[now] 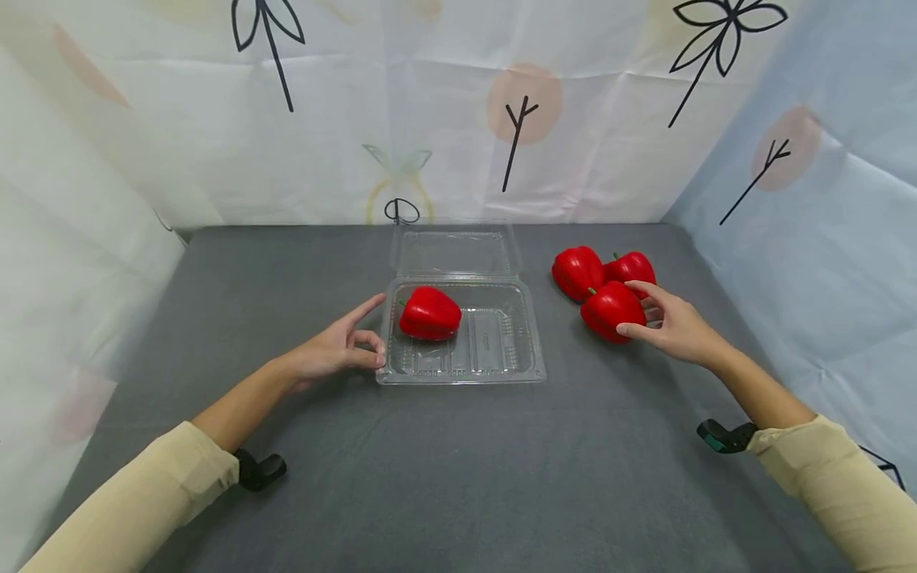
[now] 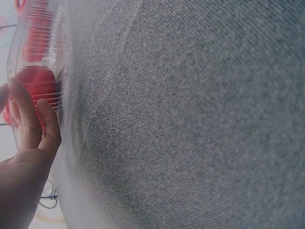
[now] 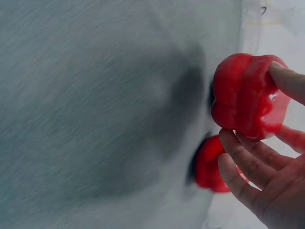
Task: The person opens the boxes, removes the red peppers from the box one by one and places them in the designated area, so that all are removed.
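My left hand (image 1: 337,346) touches the left side of a clear plastic clamshell container (image 1: 494,372), index finger stretched toward the back of its rim. In the left wrist view, fingers (image 2: 29,124) of that hand rest against the ribbed wall. One red bell pepper (image 1: 430,313) lies inside, toward the container's left. My right hand (image 1: 677,325) grips another red bell pepper (image 1: 610,312) with thumb and fingers around it. The right wrist view shows this held pepper (image 3: 248,95) up close. Behind it are two more red bell peppers (image 1: 576,272) (image 1: 634,267).
The container's lid (image 1: 458,251) is hinged back, lying toward the rear of the grey tabletop (image 1: 458,477). A patterned white cloth (image 1: 444,103) hangs behind the table, with more cloth along both sides. Each forearm wears a black wrist device (image 1: 259,471).
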`<action>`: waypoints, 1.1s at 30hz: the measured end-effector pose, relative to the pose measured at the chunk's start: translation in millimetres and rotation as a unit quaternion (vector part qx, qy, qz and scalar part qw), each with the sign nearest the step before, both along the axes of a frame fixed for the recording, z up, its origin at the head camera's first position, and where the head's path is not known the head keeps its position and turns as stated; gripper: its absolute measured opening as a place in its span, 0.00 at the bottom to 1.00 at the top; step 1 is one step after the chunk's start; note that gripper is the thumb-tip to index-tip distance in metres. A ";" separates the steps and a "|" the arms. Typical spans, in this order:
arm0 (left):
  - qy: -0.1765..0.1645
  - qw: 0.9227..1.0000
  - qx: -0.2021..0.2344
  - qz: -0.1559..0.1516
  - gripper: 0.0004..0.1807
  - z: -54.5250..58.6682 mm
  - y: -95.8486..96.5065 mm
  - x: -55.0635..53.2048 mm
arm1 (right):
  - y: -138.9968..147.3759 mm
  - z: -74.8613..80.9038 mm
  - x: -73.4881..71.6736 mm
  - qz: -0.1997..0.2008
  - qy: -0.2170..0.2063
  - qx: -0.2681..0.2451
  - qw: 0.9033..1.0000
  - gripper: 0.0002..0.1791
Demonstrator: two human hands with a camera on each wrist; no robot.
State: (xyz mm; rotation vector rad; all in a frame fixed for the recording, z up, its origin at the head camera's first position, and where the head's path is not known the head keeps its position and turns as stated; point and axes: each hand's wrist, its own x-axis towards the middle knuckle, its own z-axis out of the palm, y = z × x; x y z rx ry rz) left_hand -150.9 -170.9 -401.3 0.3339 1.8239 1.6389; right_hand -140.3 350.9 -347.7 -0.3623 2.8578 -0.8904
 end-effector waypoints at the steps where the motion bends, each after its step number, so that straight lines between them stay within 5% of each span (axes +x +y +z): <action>1: -0.001 1.000 -0.001 0.000 0.56 -0.3 0.1 -0.2 | 3.4 -2.4 1.0 -0.005 0.003 0.002 1.000 0.42; 14: -0.008 1.000 -0.009 0.003 0.56 -1.1 0.0 -0.2 | 27.2 -24.0 4.3 -0.042 0.027 0.013 0.999 0.41; 33: 0.000 1.000 0.003 0.001 0.55 -2.0 -0.2 -0.6 | 38.8 -28.5 4.2 -0.061 0.016 0.033 0.997 0.42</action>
